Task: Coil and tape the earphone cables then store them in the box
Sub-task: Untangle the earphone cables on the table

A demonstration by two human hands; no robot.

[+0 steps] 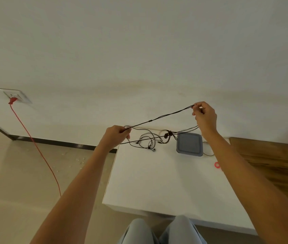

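A black earphone cable (159, 117) stretches in the air between my two hands above the far end of the white table (166, 182). My left hand (116, 136) grips one end of it by the table's far left corner. My right hand (204, 114) is raised higher and pinches the cable's doubled strands at the fingertips. A lower strand runs back under my right hand. More black earphone cables (150, 140) lie tangled on the table behind. A grey square box (190, 144) with its lid on sits at the far right. A small red tape roll (217, 165) lies beside my right forearm.
A red power cord (39, 148) hangs from a wall socket (15, 95) at the left and trails over the floor. A wooden surface (272, 159) adjoins the table on the right. My knees show below the table's near edge.
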